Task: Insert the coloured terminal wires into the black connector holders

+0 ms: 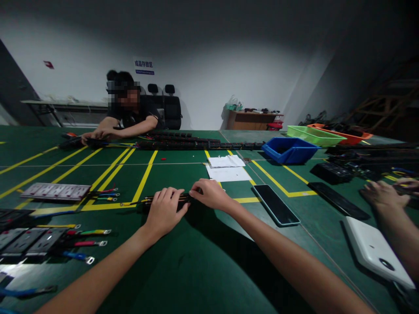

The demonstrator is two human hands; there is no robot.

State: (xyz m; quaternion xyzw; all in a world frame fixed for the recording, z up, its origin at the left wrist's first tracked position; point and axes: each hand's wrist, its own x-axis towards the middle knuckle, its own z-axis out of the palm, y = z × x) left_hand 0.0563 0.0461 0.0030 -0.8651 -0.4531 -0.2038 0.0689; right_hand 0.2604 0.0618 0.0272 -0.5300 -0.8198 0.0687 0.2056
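Note:
Under my left hand (166,210) lies a dark wire bundle (149,200), with thin orange-brown lines showing along it. My left fingers are bent over it and hold it against the green table. A lead with a ring terminal (124,204) sticks out at its left end. My right hand (209,193) is closed in a pinch at the bundle's right end, touching dark material there. The fingers hide exactly what that pinch holds.
Left are socket strips (55,192) with ring-terminal leads (93,243). Papers (229,174), a phone (276,205) and a blue bin (290,150) lie ahead and right. A co-worker's hands (94,136) work across the table; another person's hand (386,194) is beside a white device (376,250).

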